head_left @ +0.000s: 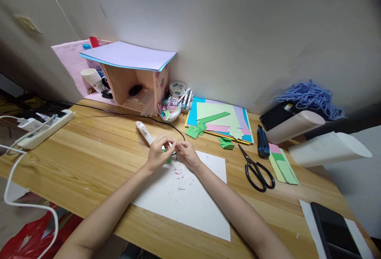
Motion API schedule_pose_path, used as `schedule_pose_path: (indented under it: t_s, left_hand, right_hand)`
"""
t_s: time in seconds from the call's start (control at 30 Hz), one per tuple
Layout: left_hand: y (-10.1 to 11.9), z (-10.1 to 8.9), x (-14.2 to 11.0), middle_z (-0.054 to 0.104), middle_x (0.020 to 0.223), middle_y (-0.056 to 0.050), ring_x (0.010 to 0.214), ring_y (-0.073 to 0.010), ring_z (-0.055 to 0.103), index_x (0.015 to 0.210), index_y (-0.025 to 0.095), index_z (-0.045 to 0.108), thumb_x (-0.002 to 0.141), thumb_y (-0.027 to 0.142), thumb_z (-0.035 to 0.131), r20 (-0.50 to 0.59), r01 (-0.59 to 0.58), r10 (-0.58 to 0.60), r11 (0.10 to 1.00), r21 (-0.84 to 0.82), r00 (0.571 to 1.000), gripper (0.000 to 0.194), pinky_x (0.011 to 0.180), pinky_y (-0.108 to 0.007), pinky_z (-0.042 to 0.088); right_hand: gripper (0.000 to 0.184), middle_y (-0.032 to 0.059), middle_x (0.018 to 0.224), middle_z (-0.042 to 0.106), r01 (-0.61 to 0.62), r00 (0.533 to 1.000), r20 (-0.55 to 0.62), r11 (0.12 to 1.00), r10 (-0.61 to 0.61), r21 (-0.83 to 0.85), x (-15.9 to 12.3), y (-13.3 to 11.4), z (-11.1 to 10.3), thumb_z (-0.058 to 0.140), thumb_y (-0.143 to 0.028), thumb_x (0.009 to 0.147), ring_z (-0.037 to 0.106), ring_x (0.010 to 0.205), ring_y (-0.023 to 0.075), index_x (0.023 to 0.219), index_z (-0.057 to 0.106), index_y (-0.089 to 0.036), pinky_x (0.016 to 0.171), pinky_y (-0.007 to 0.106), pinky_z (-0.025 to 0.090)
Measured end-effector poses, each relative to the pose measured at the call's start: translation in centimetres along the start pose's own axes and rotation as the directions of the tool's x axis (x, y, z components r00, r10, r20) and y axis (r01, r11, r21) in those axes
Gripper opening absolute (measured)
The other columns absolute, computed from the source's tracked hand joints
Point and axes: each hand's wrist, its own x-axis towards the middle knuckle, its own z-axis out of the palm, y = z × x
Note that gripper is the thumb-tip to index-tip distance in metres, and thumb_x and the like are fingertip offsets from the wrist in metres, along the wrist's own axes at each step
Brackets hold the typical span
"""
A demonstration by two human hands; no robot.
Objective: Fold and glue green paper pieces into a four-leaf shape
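My left hand (159,154) and my right hand (188,155) meet fingertip to fingertip above a white sheet of paper (205,207) with small coloured marks. Both are closed in a pinch, and whatever lies between the fingertips is too small to make out. Under my left fingers a bit of green paper (168,160) shows, partly covered; I cannot tell if it is held. Just beyond my left hand lies a white glue gun (144,133), its lower part hidden by the hand. A black cord (178,129) curves down behind my fingers.
Behind stand an open box (162,88) with a lilac paper roof and a bowl of paper pieces (171,115). Coloured sheets (210,112) carry green cut-outs. Rightward are black scissors (256,170), a utility knife (262,142), paper strips (284,165) and a phone (335,229). A power strip (47,130) lies left.
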Motion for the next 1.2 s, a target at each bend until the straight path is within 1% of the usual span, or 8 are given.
schedule_pose_path:
  t_s: [0.23,0.33,0.5,0.67,0.77,0.9,1.03,1.2]
  left_hand:
    - [-0.5,0.3,0.2,0.047,0.066,0.002,0.054,-0.0097,0.046,0.078,0.017,0.05,0.083,0.035,0.047,0.094,0.239,-0.22,0.921,-0.307,0.971,0.018,0.054,-0.023,0.038]
    - [0.9,-0.3,0.0,0.041,0.063,0.002,0.055,-0.0105,0.042,0.074,0.019,0.045,0.085,0.034,0.043,0.079,0.185,-0.167,0.908,-0.376,0.983,0.019,0.055,-0.024,0.036]
    - [6.4,-2.3,0.2,0.04,0.063,-0.001,0.06,-0.0146,0.041,0.064,0.02,0.039,0.088,0.032,0.031,-0.03,-0.06,0.055,0.984,-0.171,0.998,0.028,0.06,-0.028,0.036]
    - [10.5,-6.5,6.7,0.047,0.069,-0.002,0.065,-0.0138,0.045,0.069,0.019,0.048,0.087,0.03,0.037,-0.067,-0.234,0.26,0.935,0.267,0.963,0.024,0.064,-0.026,0.036]
    - [9.6,-8.3,12.4,0.059,0.076,-0.003,0.066,-0.0131,0.051,0.072,0.018,0.061,0.082,0.033,0.047,0.031,-0.217,0.235,0.834,0.508,0.972,0.023,0.06,-0.023,0.035]
    - [5.6,-7.9,17.1,0.068,0.077,-0.001,0.072,-0.0153,0.057,0.07,0.023,0.069,0.068,0.03,0.063,0.224,-0.115,-0.091,0.642,0.758,0.97,0.009,0.055,-0.022,0.032]
    - [2.6,-6.3,18.4,0.068,0.069,-0.003,0.067,-0.0173,0.059,0.063,0.021,0.069,0.062,0.028,0.066,0.273,-0.127,-0.161,0.596,0.793,0.948,0.008,0.054,-0.023,0.032]
    - [1.2,-5.5,18.7,0.069,0.073,-0.003,0.069,-0.0172,0.06,0.065,0.022,0.069,0.06,0.022,0.065,0.318,-0.151,-0.197,0.58,0.801,0.928,0.006,0.054,-0.022,0.032]
  right_hand:
    - [0.029,-0.0018,0.06,0.045,-0.018,1.0,0.007,0.999,0.018,0.047,0.0,-0.5,0.2,0.071,-0.04,0.064,0.037,0.055,0.0073,0.054,0.062,-0.015,0.053,0.022,0.03]
    - [0.03,-0.0019,0.059,0.046,-0.034,0.999,-0.015,0.996,0.035,0.08,0.0,-0.6,0.3,0.071,-0.042,0.063,0.037,0.052,0.0069,0.054,0.061,-0.015,0.052,0.022,0.029]
    - [0.03,-0.002,0.058,0.047,-0.045,0.997,-0.05,0.988,0.053,0.145,0.2,-0.4,0.2,0.069,-0.044,0.064,0.036,0.051,0.0074,0.059,0.06,-0.016,0.052,0.022,0.03]
    - [0.03,-0.0013,0.058,0.048,-0.037,0.998,-0.044,0.981,0.046,0.188,0.4,-0.1,0.2,0.068,-0.044,0.066,0.035,0.049,0.0074,0.059,0.06,-0.016,0.05,0.022,0.03]
    - [0.03,-0.0009,0.058,0.049,-0.045,0.997,-0.052,0.976,0.057,0.212,0.4,-0.2,0.3,0.069,-0.044,0.065,0.036,0.049,0.0076,0.059,0.061,-0.016,0.05,0.022,0.03]
    - [0.03,-0.0012,0.058,0.051,-0.052,0.996,-0.055,0.972,0.066,0.231,0.3,-0.3,0.4,0.071,-0.044,0.063,0.036,0.049,0.007,0.059,0.062,-0.015,0.049,0.021,0.03]
    - [0.029,-0.0011,0.058,0.051,-0.041,0.998,-0.044,0.968,0.053,0.247,0.4,-0.1,0.3,0.069,-0.042,0.066,0.037,0.05,0.0064,0.06,0.063,-0.015,0.049,0.021,0.029]
    - [0.029,-0.0008,0.058,0.052,-0.025,0.998,-0.048,0.972,0.038,0.236,0.4,0.0,0.2,0.068,-0.043,0.067,0.038,0.049,0.0069,0.059,0.063,-0.015,0.049,0.022,0.03]
